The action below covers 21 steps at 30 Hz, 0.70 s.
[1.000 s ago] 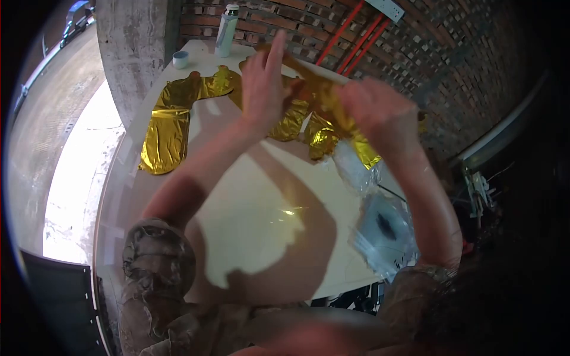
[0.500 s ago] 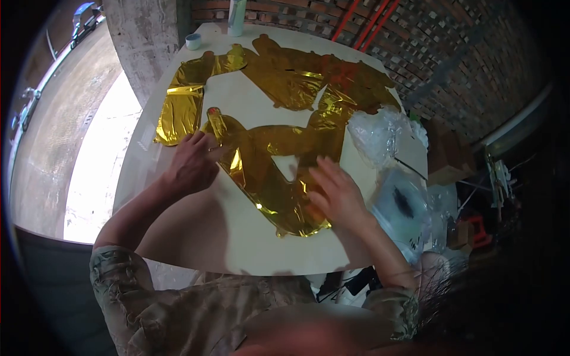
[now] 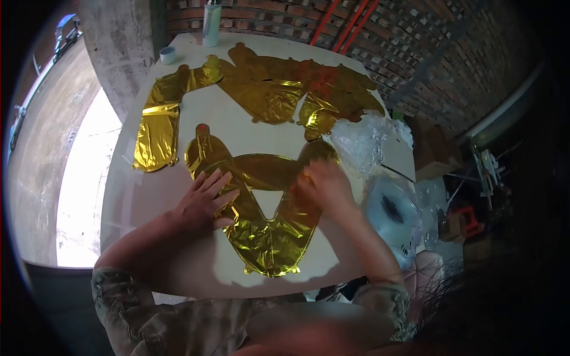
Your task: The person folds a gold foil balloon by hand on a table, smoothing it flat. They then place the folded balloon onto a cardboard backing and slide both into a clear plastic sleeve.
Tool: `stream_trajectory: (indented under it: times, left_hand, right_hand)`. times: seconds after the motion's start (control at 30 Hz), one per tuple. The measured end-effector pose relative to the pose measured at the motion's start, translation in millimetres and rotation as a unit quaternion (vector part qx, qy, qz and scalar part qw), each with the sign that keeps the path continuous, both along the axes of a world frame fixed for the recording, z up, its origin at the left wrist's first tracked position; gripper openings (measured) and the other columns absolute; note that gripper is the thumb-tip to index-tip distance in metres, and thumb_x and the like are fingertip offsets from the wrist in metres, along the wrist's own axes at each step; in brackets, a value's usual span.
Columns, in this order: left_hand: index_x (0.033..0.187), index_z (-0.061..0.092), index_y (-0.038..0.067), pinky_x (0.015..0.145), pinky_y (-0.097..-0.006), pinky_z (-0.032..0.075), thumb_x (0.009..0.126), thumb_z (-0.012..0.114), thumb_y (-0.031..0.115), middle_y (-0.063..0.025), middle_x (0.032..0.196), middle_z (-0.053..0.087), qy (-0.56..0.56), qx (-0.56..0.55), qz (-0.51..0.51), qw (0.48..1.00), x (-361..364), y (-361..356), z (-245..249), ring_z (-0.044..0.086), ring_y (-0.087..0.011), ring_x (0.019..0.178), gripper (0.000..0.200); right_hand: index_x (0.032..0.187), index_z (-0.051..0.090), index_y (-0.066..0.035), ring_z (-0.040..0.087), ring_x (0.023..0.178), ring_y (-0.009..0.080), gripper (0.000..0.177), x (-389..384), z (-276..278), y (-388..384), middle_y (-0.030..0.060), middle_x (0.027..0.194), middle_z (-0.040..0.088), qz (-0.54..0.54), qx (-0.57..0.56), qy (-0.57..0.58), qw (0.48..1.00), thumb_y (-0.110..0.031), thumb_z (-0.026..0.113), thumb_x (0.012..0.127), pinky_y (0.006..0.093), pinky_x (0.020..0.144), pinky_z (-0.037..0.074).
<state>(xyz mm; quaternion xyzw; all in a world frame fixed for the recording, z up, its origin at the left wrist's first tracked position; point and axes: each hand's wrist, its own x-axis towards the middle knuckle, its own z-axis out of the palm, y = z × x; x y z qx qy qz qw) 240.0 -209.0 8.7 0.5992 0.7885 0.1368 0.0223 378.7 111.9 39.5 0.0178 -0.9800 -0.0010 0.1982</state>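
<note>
A gold foil piece shaped like a letter A (image 3: 267,243) lies flat on the pale table (image 3: 136,222), its pointed end toward me and a triangular hole in its middle. My left hand (image 3: 208,200) rests on its left leg with the fingers spread. On the right leg lies my right hand (image 3: 323,184), its fingers bent and blurred by motion, so whether they pinch the foil is unclear. Farther back, another gold foil piece (image 3: 159,121) lies at the left, and overlapping gold foil pieces (image 3: 273,98) stretch across the back.
Crumpled clear plastic (image 3: 359,142) and a plastic bag with a dark mark (image 3: 389,213) lie at the right. A spray can (image 3: 211,25) and a small white cup (image 3: 168,55) stand at the back left. Behind is a brick wall (image 3: 273,22).
The A-shaped foil has come toward me and turned straighter, apart from the back pieces. My left hand has moved down and spread onto the foil. The table appears slightly lower and farther left.
</note>
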Motion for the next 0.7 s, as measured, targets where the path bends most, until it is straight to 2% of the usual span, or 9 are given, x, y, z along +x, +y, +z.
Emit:
stream_trajectory:
  times: [0.17,0.23,0.37,0.43,0.5,0.57,0.63,0.67,0.7]
  left_hand:
    - [0.142,0.052,0.013,0.119,-0.0577,0.02,0.081,0.074,0.051,-0.0224,0.156,0.032,-0.016,0.004,0.0,1.0,-10.2,-0.5,-2.7,0.024,-0.0424,0.148,0.075]
    - [0.143,0.051,0.015,0.118,-0.0603,0.02,0.082,0.073,0.051,-0.0222,0.155,0.033,-0.02,0.013,-0.009,1.0,-17.0,-7.0,-6.7,0.024,-0.0423,0.147,0.074]
    - [0.14,0.053,0.018,0.115,-0.0653,0.022,0.082,0.074,0.048,-0.0195,0.153,0.035,-0.041,-0.015,-0.028,0.999,-22.3,-8.1,9.7,0.03,-0.0418,0.144,0.069]
    - [0.137,0.057,0.017,0.115,-0.06,0.027,0.081,0.074,0.047,-0.0197,0.146,0.043,0.006,-0.034,-0.059,0.998,-31.9,-5.3,23.0,0.037,-0.0399,0.14,0.065]
    - [0.135,0.06,0.017,0.115,-0.0547,0.031,0.081,0.074,0.045,-0.0199,0.14,0.052,0.055,-0.055,-0.091,0.993,-50.2,9.5,30.5,0.044,-0.038,0.136,0.062]
    - [0.128,0.065,0.016,0.103,-0.0477,0.046,0.084,0.07,0.046,-0.017,0.117,0.067,-0.036,-0.069,-0.133,0.988,-71.7,46.2,37.2,0.061,-0.0339,0.117,0.054]
    - [0.126,0.066,0.014,0.092,-0.0421,0.052,0.088,0.066,0.05,-0.0138,0.105,0.072,-0.084,-0.118,-0.004,0.989,-65.1,102.3,75.7,0.068,-0.0311,0.103,0.053]
    - [0.127,0.064,0.012,0.092,-0.0399,0.052,0.09,0.063,0.052,-0.0138,0.114,0.071,-0.096,-0.019,0.004,0.995,-77.3,128.6,59.6,0.068,-0.0305,0.104,0.055]
    - [0.129,0.063,0.01,0.092,-0.039,0.052,0.089,0.063,0.055,-0.0153,0.116,0.07,-0.252,-0.078,0.075,0.962,-77.0,159.7,79.9,0.067,-0.0298,0.106,0.06]
  right_hand:
    - [0.101,0.07,-0.005,0.067,0.101,0.0318,0.023,-116.7,-21.6,94.7,0.0172,0.1,0.07,0.028,0.189,0.133,0.973,-0.02,0.063,0.086,0.0451,0.088,0.053]
    - [0.097,0.07,-0.004,0.07,0.091,0.0318,0.02,-135.1,-13.8,100.7,0.0178,0.09,0.071,-0.141,0.068,-0.224,0.962,-0.017,0.061,0.086,0.045,0.081,0.056]
    - [0.09,0.07,-0.003,0.07,0.082,0.0325,0.019,-127.1,-12.8,118.7,0.0168,0.082,0.071,-0.127,0.079,-0.165,0.975,-0.02,0.063,0.085,0.0438,0.073,0.056]
    - [0.086,0.069,-0.002,0.07,0.081,0.032,0.021,-122.6,-16.2,135.5,0.0159,0.082,0.07,-0.143,-0.125,-0.06,0.98,-0.022,0.071,0.081,0.0407,0.072,0.055]
    - [0.088,0.069,-0.004,0.07,0.082,0.0323,0.022,-119.4,-13.2,145.3,0.0153,0.084,0.071,-0.152,-0.169,-0.042,0.973,-0.022,0.074,0.079,0.0411,0.073,0.055]
    - [0.09,0.069,-0.005,0.069,0.082,0.0327,0.024,-121.0,-10.5,146.8,0.0147,0.085,0.071,-0.159,-0.214,-0.025,0.963,-0.023,0.077,0.076,0.0414,0.074,0.055]
    - [0.089,0.068,-0.004,0.069,0.081,0.0317,0.028,-124.4,-8.9,147.5,0.0135,0.083,0.07,-0.172,-0.224,-0.018,0.959,-0.021,0.082,0.071,0.0414,0.073,0.054]
    - [0.089,0.068,-0.004,0.069,0.081,0.0317,0.028,-125.7,-12.2,147.9,0.0135,0.083,0.07,-0.169,-0.224,-0.021,0.96,-0.021,0.082,0.071,0.0414,0.073,0.054]
    - [0.088,0.067,-0.003,0.068,0.078,0.0284,0.03,-127.6,-16.5,148.3,0.0124,0.081,0.069,-0.145,-0.233,0.021,0.961,-0.021,0.083,0.071,0.0388,0.07,0.053]
